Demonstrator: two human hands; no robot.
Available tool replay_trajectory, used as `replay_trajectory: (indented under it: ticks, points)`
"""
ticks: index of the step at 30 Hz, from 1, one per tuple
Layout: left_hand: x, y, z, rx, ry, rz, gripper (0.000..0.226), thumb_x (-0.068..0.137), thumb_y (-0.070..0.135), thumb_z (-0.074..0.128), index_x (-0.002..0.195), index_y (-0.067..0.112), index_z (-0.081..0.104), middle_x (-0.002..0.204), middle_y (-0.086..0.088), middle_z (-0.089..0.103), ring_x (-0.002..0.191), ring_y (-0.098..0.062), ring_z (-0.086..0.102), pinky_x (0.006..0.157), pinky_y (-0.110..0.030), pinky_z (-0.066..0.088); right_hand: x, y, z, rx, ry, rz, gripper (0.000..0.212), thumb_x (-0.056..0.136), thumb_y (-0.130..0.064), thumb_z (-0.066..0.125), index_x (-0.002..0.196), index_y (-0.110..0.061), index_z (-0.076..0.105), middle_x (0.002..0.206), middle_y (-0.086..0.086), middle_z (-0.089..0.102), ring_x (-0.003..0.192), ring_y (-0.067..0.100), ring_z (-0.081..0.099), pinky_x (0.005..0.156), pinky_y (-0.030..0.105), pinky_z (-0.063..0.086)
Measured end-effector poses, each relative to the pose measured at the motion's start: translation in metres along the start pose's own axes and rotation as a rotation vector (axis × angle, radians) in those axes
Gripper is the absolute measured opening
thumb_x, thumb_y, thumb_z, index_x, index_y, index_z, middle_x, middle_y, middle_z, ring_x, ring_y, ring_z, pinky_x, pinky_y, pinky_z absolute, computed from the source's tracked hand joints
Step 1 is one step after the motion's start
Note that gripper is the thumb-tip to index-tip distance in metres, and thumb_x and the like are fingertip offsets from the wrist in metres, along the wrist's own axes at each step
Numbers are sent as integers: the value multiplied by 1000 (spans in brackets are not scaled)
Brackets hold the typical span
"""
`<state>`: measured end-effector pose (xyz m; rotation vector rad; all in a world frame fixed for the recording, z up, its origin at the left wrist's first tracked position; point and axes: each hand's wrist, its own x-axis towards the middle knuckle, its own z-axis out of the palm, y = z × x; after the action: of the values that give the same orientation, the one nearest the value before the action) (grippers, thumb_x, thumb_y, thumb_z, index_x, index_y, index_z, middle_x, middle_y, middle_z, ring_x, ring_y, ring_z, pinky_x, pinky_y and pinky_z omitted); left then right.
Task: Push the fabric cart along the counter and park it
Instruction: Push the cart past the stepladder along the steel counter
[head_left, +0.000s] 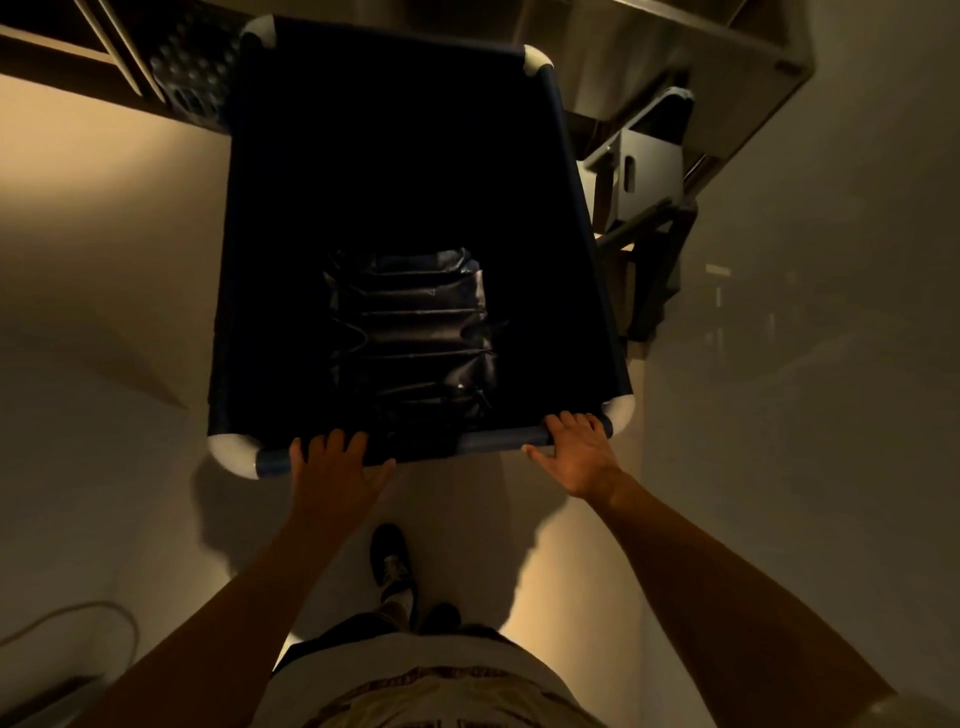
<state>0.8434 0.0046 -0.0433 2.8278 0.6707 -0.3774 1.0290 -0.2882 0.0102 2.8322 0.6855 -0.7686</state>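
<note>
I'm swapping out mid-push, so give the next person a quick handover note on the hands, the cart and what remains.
Left hand: fingers over the near rail of the fabric cart, left part.
Right hand: on the same rail, near the right corner.
Cart: ahead on the floor, folded dark material inside; shelving ahead right.
Done: cart gripped.
Left: push on and park it.

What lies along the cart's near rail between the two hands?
In the head view, only bare dark fabric-wrapped rail of the cart runs between the left hand and right hand.
</note>
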Motion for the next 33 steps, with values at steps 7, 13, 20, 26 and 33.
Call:
replay_trajectory:
  ticks: [7, 13, 20, 26, 33]
  points:
    - [44, -2, -16, -42, -62, -25, 65, 93, 69, 38, 132, 20, 56, 130, -13, 59, 124, -39, 51, 116, -62, 25, 37, -6, -25, 62, -1, 9, 66, 102, -62, 44, 153, -21, 44, 153, 6, 47, 145, 30, 40, 128, 45, 20]
    - [74, 0, -26, 6, -49, -47, 65, 93, 69, 40, 136, 23, 55, 132, -10, 59, 123, -36, 52, 115, -58, 27, 68, -3, -38, 77, 22, -14, 63, 101, -60, 47, 150, -21, 47, 147, 3, 51, 141, 26, 43, 126, 43, 21]
    - [111, 6, -40, -7, -80, -116, 67, 91, 73, 35, 140, 30, 49, 135, -5, 56, 130, -32, 48, 120, -56, 20, 108, 8, -53, -23, 69, -108, 65, 103, -66, 37, 148, -21, 49, 146, 1, 54, 140, 23, 46, 127, 41, 21]
    - [134, 14, -51, 1, -6, -146, 79, 84, 74, 26, 135, 23, 59, 127, -10, 63, 122, -37, 54, 117, -57, 25, 144, 11, -68, 12, 62, -142, 64, 104, -65, 35, 147, -20, 49, 145, 4, 53, 141, 26, 45, 129, 45, 19]
    - [168, 24, -66, 2, -87, -227, 72, 91, 71, 35, 143, 24, 51, 139, -12, 58, 131, -37, 49, 119, -58, 22, 187, 19, -88, 32, 52, -202, 63, 103, -65, 36, 144, -19, 49, 144, 5, 53, 141, 28, 44, 128, 47, 19]
